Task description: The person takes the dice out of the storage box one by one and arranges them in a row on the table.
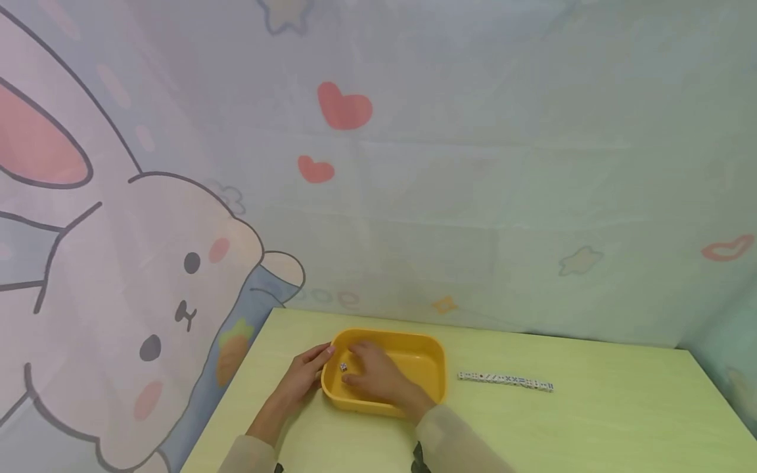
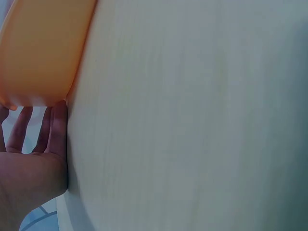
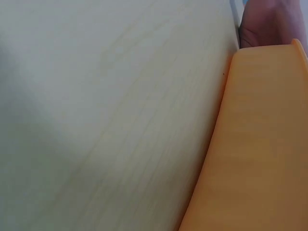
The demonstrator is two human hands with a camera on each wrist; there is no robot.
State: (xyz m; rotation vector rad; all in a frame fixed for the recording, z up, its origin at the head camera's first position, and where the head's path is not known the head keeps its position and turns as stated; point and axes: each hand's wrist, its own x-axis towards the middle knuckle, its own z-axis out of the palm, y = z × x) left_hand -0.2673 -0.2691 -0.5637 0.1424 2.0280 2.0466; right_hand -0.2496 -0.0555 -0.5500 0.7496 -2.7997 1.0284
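In the head view, a yellow rectangular tray (image 1: 416,368) sits on the table. My left hand (image 1: 300,379) rests against its left end, and in the left wrist view the fingers (image 2: 58,127) lie fairly straight against the end wall. My right hand (image 1: 381,378) is inside the tray, blurred, with thumb and fingers spread apart. A small white die (image 1: 344,367) lies near the tray's left end, in front of the gap between right thumb and fingers. The right palm hides part of the tray floor. The right wrist view shows only the tray's outer wall (image 3: 260,139) and the other hand.
To the right of the tray, a straight row of several white dice (image 1: 505,380) lies on the pale yellow-green table (image 1: 615,414). Behind the table hangs a cloth backdrop (image 1: 473,197) with a rabbit and hearts, close to the table's back edge.
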